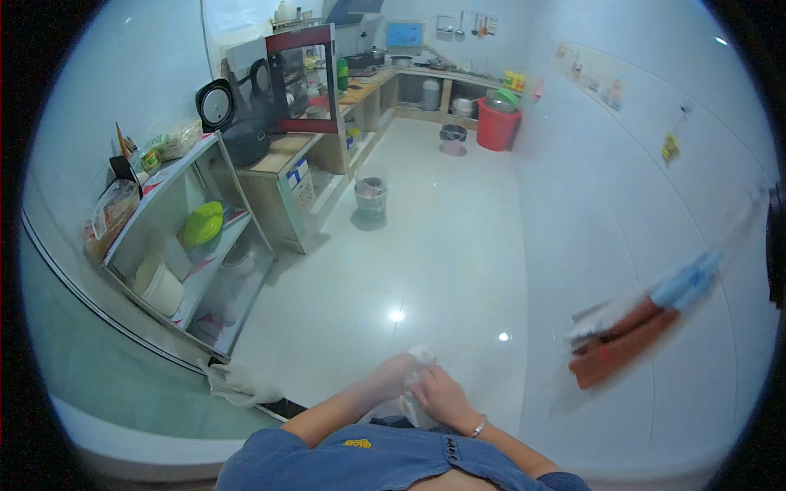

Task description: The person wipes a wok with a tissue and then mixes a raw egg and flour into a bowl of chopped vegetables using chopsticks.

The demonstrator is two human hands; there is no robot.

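Close in front of my body, my left hand (395, 373) and my right hand (443, 396) meet around a thin whitish plastic bag (422, 354). A bunched part of the bag sticks out above the fingers, and more of it hangs below, near my waist. Both hands are closed on it, with the right slightly nearer to me. Whether anything is inside the bag I cannot tell. A metal bangle (479, 426) circles my right wrist.
Left stands a shelf unit (245, 227) holding a white bucket (158, 286) and a green bowl (204, 224). Ahead are a lined trash bin (371, 199), a smaller bin (453, 140) and a red tub (496, 126). Brown and blue cloths (645, 325) hang on the right wall. A plastic bag (239, 385) lies lower left.
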